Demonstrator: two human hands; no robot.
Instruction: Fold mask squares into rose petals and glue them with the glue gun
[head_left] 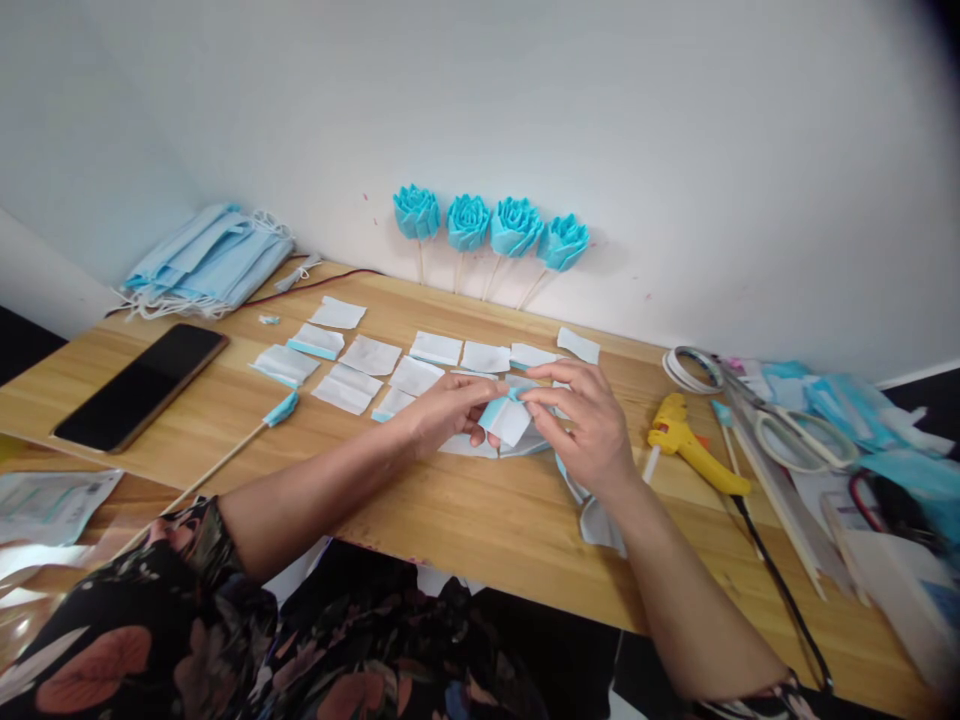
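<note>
Both my hands meet over the middle of the wooden table point(465, 520). My left hand point(442, 412) and my right hand point(585, 420) pinch the same small white-and-blue fabric piece point(508, 418) between their fingertips. Under them lie more cut fabric pieces point(525, 445). Several white squares with blue edges point(360, 365) are laid out in rows just beyond my hands. A wooden stick with a blue wrapped tip point(279, 410) lies to the left of my left forearm.
Several blue fabric roses on sticks point(491, 228) lean against the white wall. A stack of blue face masks point(206, 260) and a black phone point(142, 385) lie at the left. A yellow glue gun point(694, 455), scissors point(780, 430) and fabric scraps crowd the right.
</note>
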